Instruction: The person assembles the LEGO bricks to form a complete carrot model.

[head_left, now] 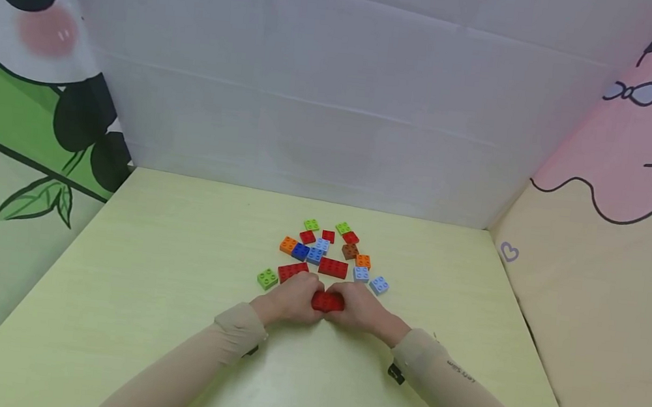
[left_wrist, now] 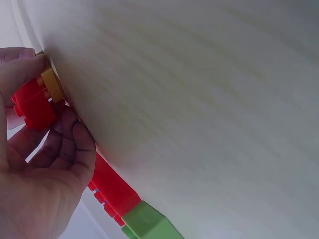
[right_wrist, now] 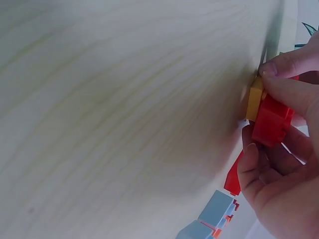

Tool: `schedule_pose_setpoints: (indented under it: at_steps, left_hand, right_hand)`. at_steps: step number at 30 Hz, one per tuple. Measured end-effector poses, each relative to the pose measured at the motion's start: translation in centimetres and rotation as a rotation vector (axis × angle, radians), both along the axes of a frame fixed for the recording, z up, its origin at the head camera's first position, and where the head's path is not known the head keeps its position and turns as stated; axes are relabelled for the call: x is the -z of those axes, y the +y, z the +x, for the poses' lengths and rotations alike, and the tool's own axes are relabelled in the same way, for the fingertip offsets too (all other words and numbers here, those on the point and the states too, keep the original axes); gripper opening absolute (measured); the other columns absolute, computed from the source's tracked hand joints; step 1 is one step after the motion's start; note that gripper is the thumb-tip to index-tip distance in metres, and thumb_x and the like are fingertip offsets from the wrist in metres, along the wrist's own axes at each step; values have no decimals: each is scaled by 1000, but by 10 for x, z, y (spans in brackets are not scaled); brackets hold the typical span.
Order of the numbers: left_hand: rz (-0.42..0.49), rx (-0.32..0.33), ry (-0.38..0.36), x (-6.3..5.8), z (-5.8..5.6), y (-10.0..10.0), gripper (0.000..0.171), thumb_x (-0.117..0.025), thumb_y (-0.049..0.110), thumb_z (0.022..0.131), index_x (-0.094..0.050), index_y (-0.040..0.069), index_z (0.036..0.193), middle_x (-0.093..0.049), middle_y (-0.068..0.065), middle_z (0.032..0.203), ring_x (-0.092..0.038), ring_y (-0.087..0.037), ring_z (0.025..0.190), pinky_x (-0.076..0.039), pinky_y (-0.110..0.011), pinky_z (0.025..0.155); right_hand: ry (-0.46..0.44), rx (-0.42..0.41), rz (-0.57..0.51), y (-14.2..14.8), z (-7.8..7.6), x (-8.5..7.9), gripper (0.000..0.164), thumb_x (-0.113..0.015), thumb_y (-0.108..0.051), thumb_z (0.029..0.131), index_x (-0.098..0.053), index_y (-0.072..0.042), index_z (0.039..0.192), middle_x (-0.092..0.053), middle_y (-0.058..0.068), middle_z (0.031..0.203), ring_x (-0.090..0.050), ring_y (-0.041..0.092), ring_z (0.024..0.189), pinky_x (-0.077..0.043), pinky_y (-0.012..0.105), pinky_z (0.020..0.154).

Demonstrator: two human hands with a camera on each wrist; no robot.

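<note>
Close to the table surface, both hands grip a red toy brick (head_left: 328, 301) from either side. Studs show on its top in the head view. Under it, the left wrist view shows an orange-yellow brick (left_wrist: 52, 84) against the red one, and the right wrist view has the same orange-yellow piece below the red brick (right_wrist: 271, 122). My left hand (head_left: 296, 297) has its thumb and fingers curled round the left side. The right hand (head_left: 365, 309) pinches the other side with thumb and fingers. Fingers hide part of both bricks.
Beyond the hands lie long red bricks (head_left: 333, 268), a green brick (head_left: 267, 279), light blue bricks (head_left: 379, 285), a dark blue brick (head_left: 300, 251), a brown brick (head_left: 349, 251) and several others. A white sheet (head_left: 324, 98) hangs behind the table (head_left: 178, 268); printed panels stand at both sides.
</note>
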State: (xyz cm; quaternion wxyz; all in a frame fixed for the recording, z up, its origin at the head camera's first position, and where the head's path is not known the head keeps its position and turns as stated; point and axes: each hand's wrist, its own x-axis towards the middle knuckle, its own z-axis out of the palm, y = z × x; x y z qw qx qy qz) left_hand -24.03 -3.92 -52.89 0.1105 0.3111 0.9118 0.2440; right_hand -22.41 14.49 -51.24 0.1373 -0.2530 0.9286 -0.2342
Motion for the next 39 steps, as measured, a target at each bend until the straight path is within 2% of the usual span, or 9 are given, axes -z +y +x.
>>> schedule_pose_setpoints:
  at_steps: [8, 13, 19, 24, 39]
  left_hand:
    - [-1, -3, -22, 0, 1, 1, 21, -77, 30, 78, -59, 19, 78, -55, 6, 70, -52, -12, 67, -44, -25, 57]
    - [4, 1, 1, -1, 1, -1, 21, -76, 32, 78, -62, 18, 80, -55, 7, 70, -52, -12, 67, -44, -25, 58]
    - [37, 5, -9, -3, 0, -2, 16, -76, 31, 79, -67, 19, 82, -57, 9, 65, -52, -13, 67, -44, -26, 59]
    - [29, 9, -23, -3, 0, -2, 14, -76, 31, 80, -70, 19, 85, -57, 10, 66, -51, -12, 69, -43, -26, 61]
    - [16, 24, -34, -3, -2, -2, 11, -77, 24, 76, -66, 22, 74, -56, 9, 59, -50, -11, 63, -41, -24, 55]
  right_hand:
    - [31, -11, 3, -2, 3, -4, 26, -79, -26, 80, -70, -14, 101, -60, -12, 79, -55, 10, 73, -47, 24, 66]
    - [49, -16, 8, -1, 4, -5, 28, -80, -25, 79, -72, -13, 103, -62, -12, 80, -55, 10, 73, -47, 23, 66]
    - [68, -1, -23, 1, 3, 0, 30, -81, -22, 77, -72, -14, 105, -64, -13, 84, -56, 9, 76, -47, 23, 69]
    - [78, 15, -49, 2, 2, 6, 30, -81, -24, 78, -72, -14, 105, -64, -13, 85, -56, 8, 76, -48, 22, 67]
    - [71, -29, -18, 0, 3, 4, 32, -78, -24, 81, -70, -11, 109, -63, -11, 86, -55, 9, 75, -47, 22, 66]
